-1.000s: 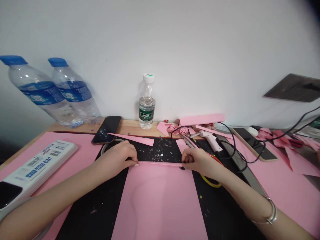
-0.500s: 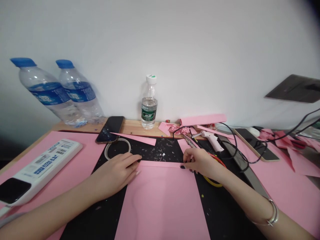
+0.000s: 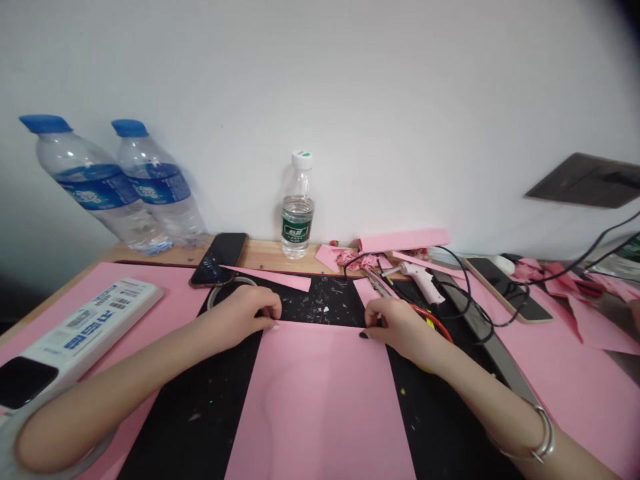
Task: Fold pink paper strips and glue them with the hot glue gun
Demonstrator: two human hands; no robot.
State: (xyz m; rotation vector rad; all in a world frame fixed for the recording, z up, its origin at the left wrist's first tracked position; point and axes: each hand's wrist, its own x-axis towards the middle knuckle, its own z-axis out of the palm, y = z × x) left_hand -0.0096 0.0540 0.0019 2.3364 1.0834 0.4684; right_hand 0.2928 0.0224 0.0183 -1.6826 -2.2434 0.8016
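Observation:
A long sheet of pink paper [image 3: 320, 400] lies on the black mat [image 3: 200, 400], its far edge running between my two hands. At that edge's left corner, my left hand [image 3: 250, 310] pinches the paper between thumb and curled fingers. The right corner is held the same way by my right hand [image 3: 397, 327], with a bracelet on that wrist. Behind my left hand a roll of tape [image 3: 215, 291] is partly hidden. Beyond my right hand lie a pale pink glue gun [image 3: 423, 280] and a red-and-yellow ring-shaped thing [image 3: 437, 323], partly covered by my arm.
Two large water bottles [image 3: 100, 187] and a small bottle [image 3: 297, 207] stand by the wall. A phone [image 3: 220, 257] and a white box-shaped device [image 3: 95, 327] are at left. Pink scraps [image 3: 357, 258], black cables [image 3: 470, 300] and another phone [image 3: 510, 290] lie at right.
My left hand has gone from lying flat with fingers stretched to pinching the corner. The folded strip along the far edge no longer shows. My right hand stays at its corner.

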